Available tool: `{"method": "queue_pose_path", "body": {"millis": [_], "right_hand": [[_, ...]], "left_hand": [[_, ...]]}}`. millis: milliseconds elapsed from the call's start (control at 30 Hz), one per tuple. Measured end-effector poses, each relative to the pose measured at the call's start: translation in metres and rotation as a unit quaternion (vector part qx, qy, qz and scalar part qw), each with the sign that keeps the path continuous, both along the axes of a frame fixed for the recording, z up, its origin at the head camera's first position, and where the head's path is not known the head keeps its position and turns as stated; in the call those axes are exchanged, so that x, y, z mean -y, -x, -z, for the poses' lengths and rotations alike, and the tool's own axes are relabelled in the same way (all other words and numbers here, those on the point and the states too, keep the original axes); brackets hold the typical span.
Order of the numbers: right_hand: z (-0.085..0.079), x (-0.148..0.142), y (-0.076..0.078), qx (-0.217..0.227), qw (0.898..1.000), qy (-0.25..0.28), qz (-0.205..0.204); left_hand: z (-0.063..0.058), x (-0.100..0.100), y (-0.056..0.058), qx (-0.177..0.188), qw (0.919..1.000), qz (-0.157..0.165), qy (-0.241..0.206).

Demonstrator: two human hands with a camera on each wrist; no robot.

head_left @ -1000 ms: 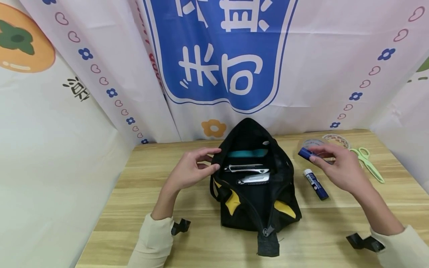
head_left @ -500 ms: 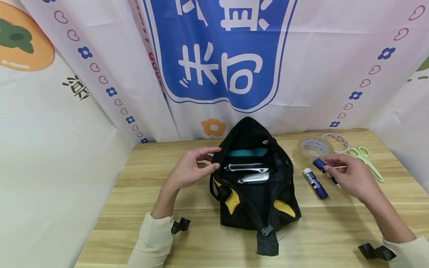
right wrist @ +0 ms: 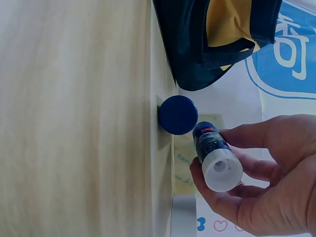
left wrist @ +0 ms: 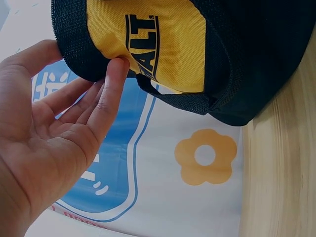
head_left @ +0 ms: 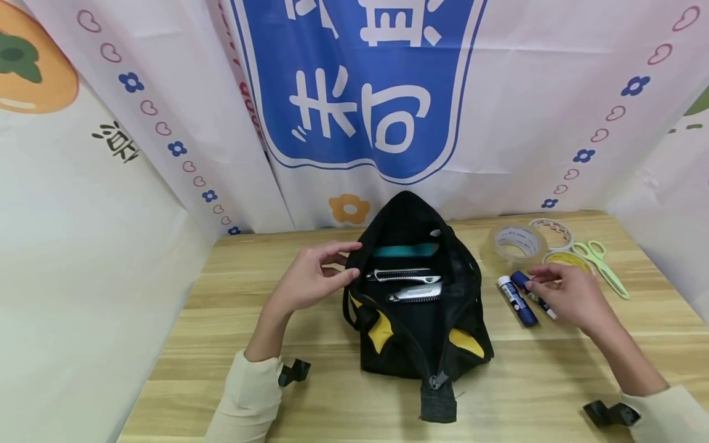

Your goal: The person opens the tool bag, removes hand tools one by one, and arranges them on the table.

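A black and yellow zip bag [head_left: 423,351] stands wide open at the middle of the table. My left hand [head_left: 310,277] pinches its left rim; in the left wrist view the thumb presses the yellow fabric [left wrist: 177,44]. Inside the bag lie two utility knives [head_left: 416,293] and a flat teal item [head_left: 407,250]. Right of the bag, my right hand [head_left: 573,298] holds a blue glue stick [right wrist: 210,140] between thumb and fingers, low over the table. Beside it lies a second blue glue stick [head_left: 519,303], whose round end shows in the right wrist view.
Behind the right hand are a clear tape roll [head_left: 535,247], another roll [head_left: 566,232] and a yellowish ring [head_left: 578,259], partly hidden. Light green scissors [head_left: 612,278] lie farther right. A printed curtain [head_left: 498,123] hangs along the table's back edge.
My right hand has carried its glue stick right and down, from near the tape rolls to alongside the other glue stick. The left hand keeps its place on the bag rim.
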State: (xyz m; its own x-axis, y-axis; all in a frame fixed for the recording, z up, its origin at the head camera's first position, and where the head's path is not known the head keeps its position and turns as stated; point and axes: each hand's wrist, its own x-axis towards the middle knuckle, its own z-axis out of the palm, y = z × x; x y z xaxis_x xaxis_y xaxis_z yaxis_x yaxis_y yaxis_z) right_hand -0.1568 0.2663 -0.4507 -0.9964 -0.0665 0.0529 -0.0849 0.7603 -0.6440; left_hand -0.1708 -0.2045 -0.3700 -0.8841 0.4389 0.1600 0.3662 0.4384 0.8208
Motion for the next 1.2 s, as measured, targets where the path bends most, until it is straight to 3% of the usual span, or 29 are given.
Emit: {"method": "queue_pose_path", "body": {"millis": [300,833,1000,1200], "right_hand": [[0.003,0.001,0.001,0.054,0.999,-0.006,-0.006],[0.002,-0.003,0.002,0.065,0.997,-0.024,-0.039],[-0.010,-0.001,0.000,0.056,0.998,-0.019,-0.038],[-0.040,0.017,0.003,-0.009,0.998,-0.022,-0.054]], "left_hand": [[0.001,0.001,0.000,0.007,1.0000,-0.001,-0.001],[0.005,0.002,-0.001,-0.006,1.0000,0.002,0.001],[0.005,0.001,-0.001,-0.003,1.0000,0.004,0.001],[0.002,0.000,0.000,0.000,1.0000,0.002,-0.004]]}}
